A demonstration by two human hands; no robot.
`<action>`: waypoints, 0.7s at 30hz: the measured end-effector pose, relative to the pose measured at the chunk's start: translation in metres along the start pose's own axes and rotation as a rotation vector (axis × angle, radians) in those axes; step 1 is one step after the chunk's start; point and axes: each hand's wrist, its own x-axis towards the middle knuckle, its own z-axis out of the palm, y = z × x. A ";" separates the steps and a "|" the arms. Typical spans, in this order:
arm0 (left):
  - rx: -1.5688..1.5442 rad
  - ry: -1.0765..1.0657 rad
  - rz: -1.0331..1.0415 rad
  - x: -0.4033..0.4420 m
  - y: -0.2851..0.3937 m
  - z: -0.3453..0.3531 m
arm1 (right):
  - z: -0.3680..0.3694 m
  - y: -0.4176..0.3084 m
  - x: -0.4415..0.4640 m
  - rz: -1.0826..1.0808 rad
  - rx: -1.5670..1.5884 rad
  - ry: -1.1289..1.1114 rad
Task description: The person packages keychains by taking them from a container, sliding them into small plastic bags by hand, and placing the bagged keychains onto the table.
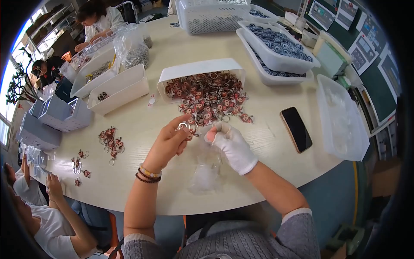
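Just nearer you than the tipped white bin (199,68): one figure keychain (189,135), pinched in your left hand (164,142), best steadied while your gloved right hand (233,149) grips clear plastic (208,144).

we see only part of 1 keychain (189,135), as the left hand (167,140) covers the rest. the curled fingers of the gloved right hand (235,149) hide whatever lies within them, and we cannot tell whether they grip the clear bag (204,177), whose contents are a pale blur. the heap of keychains (209,99) hides its own lower layers and much of the inside of the white bin (198,68). we find the print on the wall papers (363,54) too small to read. the top edge cuts off the perforated basket (213,23), and the bottom edge cuts off our grey sweater (235,241).
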 end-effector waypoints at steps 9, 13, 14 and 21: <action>-0.106 0.001 0.255 -0.013 -0.026 0.042 | 0.003 -0.007 -0.006 -0.151 0.141 0.088; 0.004 0.094 0.334 -0.022 -0.023 0.057 | 0.009 -0.015 -0.013 -0.244 -0.028 0.123; -0.035 0.111 0.355 -0.024 -0.022 0.060 | 0.009 -0.015 -0.014 -0.242 -0.027 0.124; 0.190 0.243 0.515 -0.026 -0.028 0.064 | 0.016 -0.012 -0.018 -0.353 -0.110 0.183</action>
